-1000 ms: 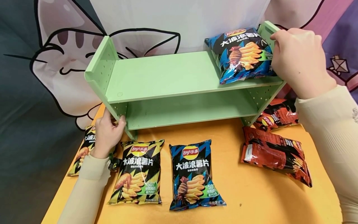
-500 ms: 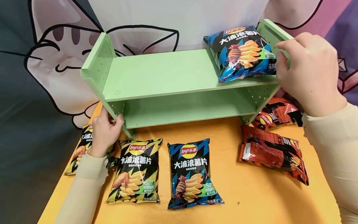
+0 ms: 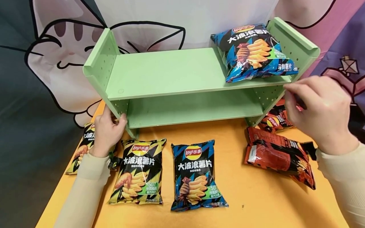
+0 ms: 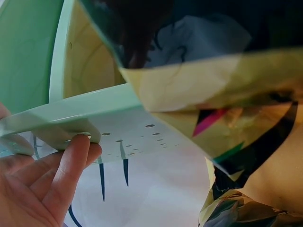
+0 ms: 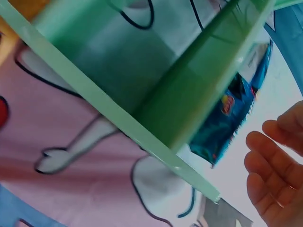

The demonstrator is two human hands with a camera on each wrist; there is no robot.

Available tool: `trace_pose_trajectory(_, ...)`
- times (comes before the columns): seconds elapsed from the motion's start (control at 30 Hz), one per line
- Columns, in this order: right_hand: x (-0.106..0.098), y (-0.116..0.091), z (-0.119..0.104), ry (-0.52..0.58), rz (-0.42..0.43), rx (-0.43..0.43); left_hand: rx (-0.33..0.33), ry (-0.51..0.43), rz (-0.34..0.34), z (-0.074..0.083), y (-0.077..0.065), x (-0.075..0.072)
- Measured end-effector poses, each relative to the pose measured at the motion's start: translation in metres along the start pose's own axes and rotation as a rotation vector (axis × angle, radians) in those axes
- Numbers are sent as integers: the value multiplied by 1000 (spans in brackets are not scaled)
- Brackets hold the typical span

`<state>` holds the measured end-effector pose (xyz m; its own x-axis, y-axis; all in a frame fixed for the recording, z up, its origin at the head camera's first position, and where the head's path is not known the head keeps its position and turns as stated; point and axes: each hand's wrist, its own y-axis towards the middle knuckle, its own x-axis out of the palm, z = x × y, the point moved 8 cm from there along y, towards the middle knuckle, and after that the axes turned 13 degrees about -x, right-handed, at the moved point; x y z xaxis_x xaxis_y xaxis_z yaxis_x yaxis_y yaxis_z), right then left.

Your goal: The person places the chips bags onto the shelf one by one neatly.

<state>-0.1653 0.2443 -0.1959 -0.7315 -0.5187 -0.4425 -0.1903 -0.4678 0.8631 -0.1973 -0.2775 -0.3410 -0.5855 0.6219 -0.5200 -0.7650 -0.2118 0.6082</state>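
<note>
Snug cream sleeves (image 3: pixel 85 190) end just above bare hands (image 3: pixel 109 131).

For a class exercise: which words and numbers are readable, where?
"Lay's乐事": front yellow bag, front blue bag, shelved blue bag.
"大波浪薯片": same three.
"-50": both front bags.
"马铃薯片": shelved blue bag.
Red bags, left yellow bag, fine print: too small or blurred.

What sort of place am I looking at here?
Probably a staged indoor corner, perhaps a mock shop display; I can't be certain. It shows in the small green shelf at the orange table, the chip bags on both, and the cartoon backdrop behind.
</note>
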Motion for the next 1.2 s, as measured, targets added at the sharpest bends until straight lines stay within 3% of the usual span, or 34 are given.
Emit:
trace_pose_trajectory(0.23,15,-56,-19,97,-183,-92,-2,-2,-3,0,2,1)
trace_pose_trajectory(0.37,26,-96,-25,147,-269,-97,-4,3,-4,0,3,1)
trace_pose_trajectory(0.6,42,-159,-30,218,-465,26,-13,10,-6,-2,2,0)
trace_pose_trajectory(0.83,50,-203,-32,262,-657,166,-19,2,-21,-2,0,2)
trace_pose_trajectory(1.07,53,-228,-41,247,-687,187,-24,3,-16,-2,0,0)
trace_pose_trajectory(1.2,56,-235,-47,205,-651,128,-26,3,-21,-3,1,1)
